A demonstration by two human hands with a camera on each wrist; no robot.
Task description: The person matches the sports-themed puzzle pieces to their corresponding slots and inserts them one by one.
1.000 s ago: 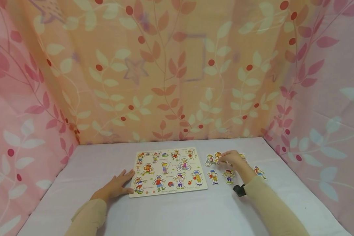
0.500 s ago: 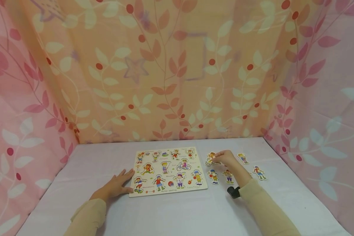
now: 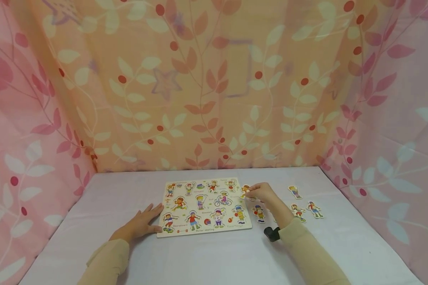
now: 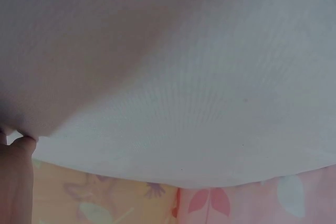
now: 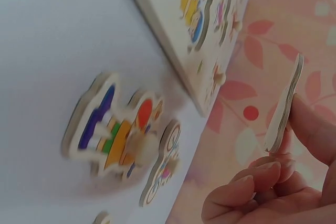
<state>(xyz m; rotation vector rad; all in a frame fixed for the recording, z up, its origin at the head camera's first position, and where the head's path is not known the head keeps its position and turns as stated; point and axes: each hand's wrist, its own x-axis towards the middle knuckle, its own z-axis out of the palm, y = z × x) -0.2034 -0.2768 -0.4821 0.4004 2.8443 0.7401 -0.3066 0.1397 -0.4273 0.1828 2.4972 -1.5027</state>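
A flat wooden puzzle board (image 3: pixel 190 208) with children playing sports lies on the table. My left hand (image 3: pixel 139 223) rests at its left edge, fingers spread; in the left wrist view only a bit of that hand (image 4: pixel 17 177) shows. Near the board's upper right edge, my right hand (image 3: pixel 264 194) pinches a wooden puzzle piece (image 3: pixel 245 190), raised off the table. The right wrist view shows this piece (image 5: pixel 286 103) edge-on between thumb and fingers, its picture turned away. Below that hand lies a blue-capped figure piece (image 3: pixel 258 214), with a knob on it, and a cyclist piece (image 5: pixel 163 166) beside it.
Right of my right hand lie more loose pieces: a figure in purple trousers (image 3: pixel 295 192), a skateboarder (image 3: pixel 298 213) and a roller skater (image 3: pixel 315 209). Another is mostly hidden by the forearm. A black wrist camera (image 3: pixel 272 234) sits on the right wrist. Patterned curtains (image 3: pixel 207 99) enclose the table.
My right hand has moved left from among the loose pieces, carrying the pinched puzzle piece to the board's right edge. The skateboarder piece has come into view. My left hand stays in place.
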